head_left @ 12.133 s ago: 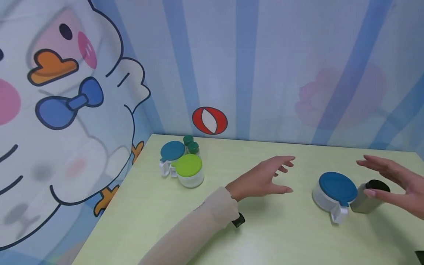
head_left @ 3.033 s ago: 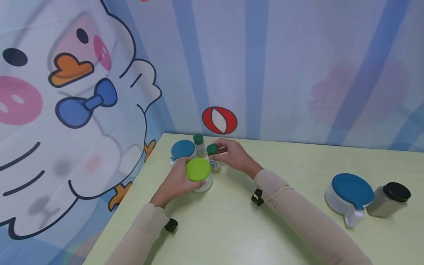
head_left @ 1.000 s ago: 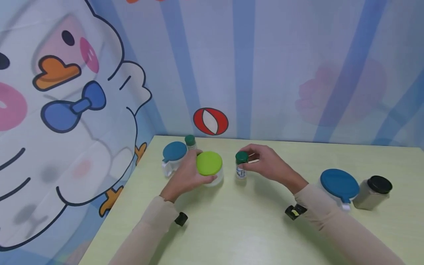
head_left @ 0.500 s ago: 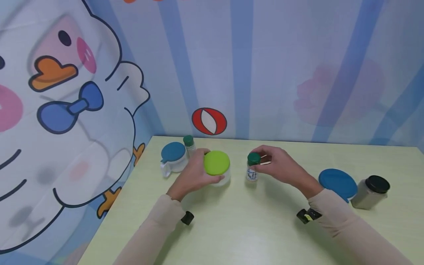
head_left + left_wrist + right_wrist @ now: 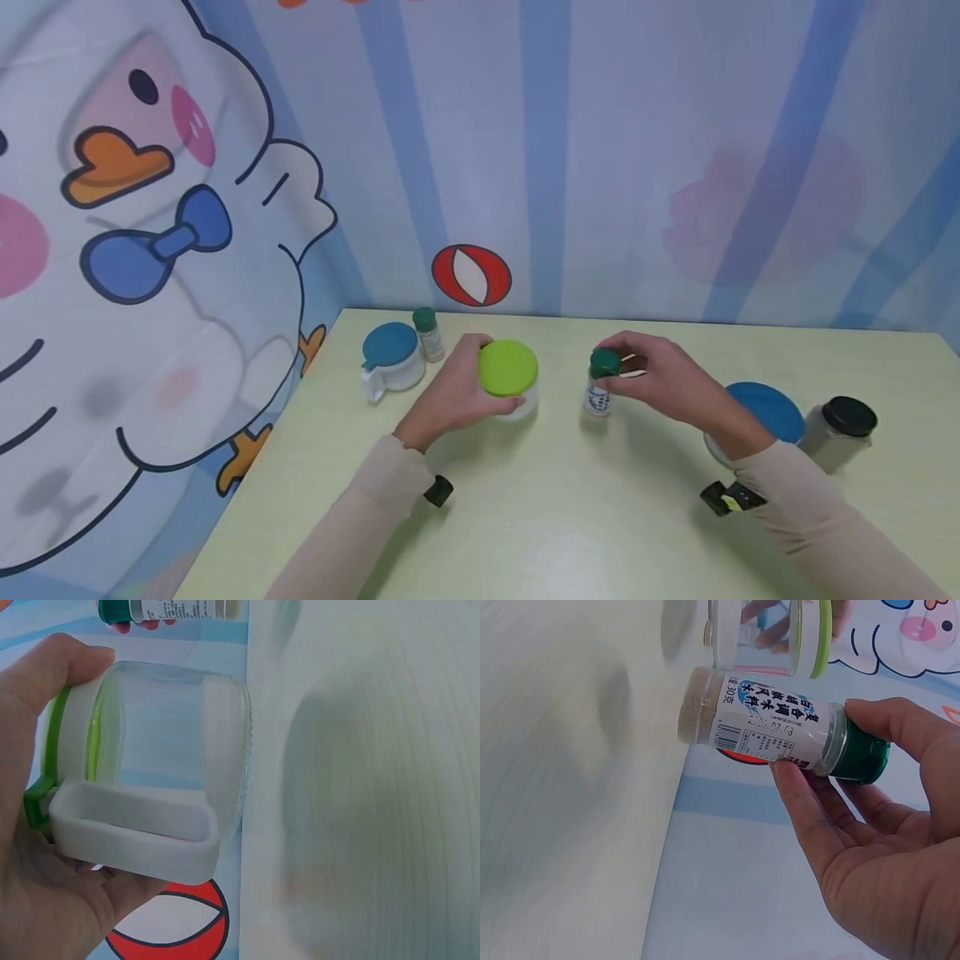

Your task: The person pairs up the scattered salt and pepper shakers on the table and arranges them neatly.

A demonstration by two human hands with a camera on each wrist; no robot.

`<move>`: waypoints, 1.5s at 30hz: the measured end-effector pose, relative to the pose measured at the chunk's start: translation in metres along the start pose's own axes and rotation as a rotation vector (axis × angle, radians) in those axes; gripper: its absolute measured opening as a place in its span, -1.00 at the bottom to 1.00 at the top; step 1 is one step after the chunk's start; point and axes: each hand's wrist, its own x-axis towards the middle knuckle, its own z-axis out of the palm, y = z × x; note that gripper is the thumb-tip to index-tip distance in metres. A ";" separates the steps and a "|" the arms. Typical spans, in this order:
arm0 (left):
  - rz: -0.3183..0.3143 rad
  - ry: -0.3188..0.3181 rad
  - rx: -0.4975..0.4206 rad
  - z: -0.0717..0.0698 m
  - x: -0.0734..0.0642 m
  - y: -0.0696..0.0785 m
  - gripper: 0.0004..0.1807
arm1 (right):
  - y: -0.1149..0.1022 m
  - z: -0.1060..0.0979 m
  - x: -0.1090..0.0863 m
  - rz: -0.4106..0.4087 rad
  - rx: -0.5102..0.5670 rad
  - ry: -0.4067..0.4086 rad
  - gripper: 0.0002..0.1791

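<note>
Because the printed wall [image 5: 615, 183] closes off the far side, I set 12 o'clock toward it and take all bearings from the head view over the pale table [image 5: 555, 517]. A right-hand blue-lidded jar [image 5: 765, 408] stands partly behind the person's right forearm, with a black-lidded container [image 5: 838, 433] just beside it at 3 o'clock. A left-hand blue-lidded jar [image 5: 393, 354] stands upright at 9 o'clock from the green-lidded jar [image 5: 508, 371]. I read the left hand [image 5: 453, 392] as grasping that green-lidded jar by its upper collar, apparently just off the table; its white handle [image 5: 142, 859] goes unused, presumably because a collar grip holds the body upright. At 3 o'clock from it, the seasoning bottle [image 5: 598, 398] hangs near-vertical, seemingly just off the surface. The right hand [image 5: 663, 379] pinches it around the green cap [image 5: 862, 754] and shoulder, a hold that leaves the label and base uncovered and likely makes upright placement easier. A second green-capped bottle [image 5: 430, 336] stands at 10 o'clock from the green-lidded jar, just beside the left-hand blue-lidded jar.
</note>
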 end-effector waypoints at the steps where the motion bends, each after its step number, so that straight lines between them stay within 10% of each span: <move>1: 0.000 -0.004 -0.001 0.001 0.000 0.000 -0.05 | 0.001 -0.001 -0.001 0.002 -0.006 0.002 -0.50; 45: 0.098 -0.065 -0.048 0.045 0.023 0.036 -0.07 | 0.022 -0.050 -0.047 0.078 -0.140 0.003 -0.49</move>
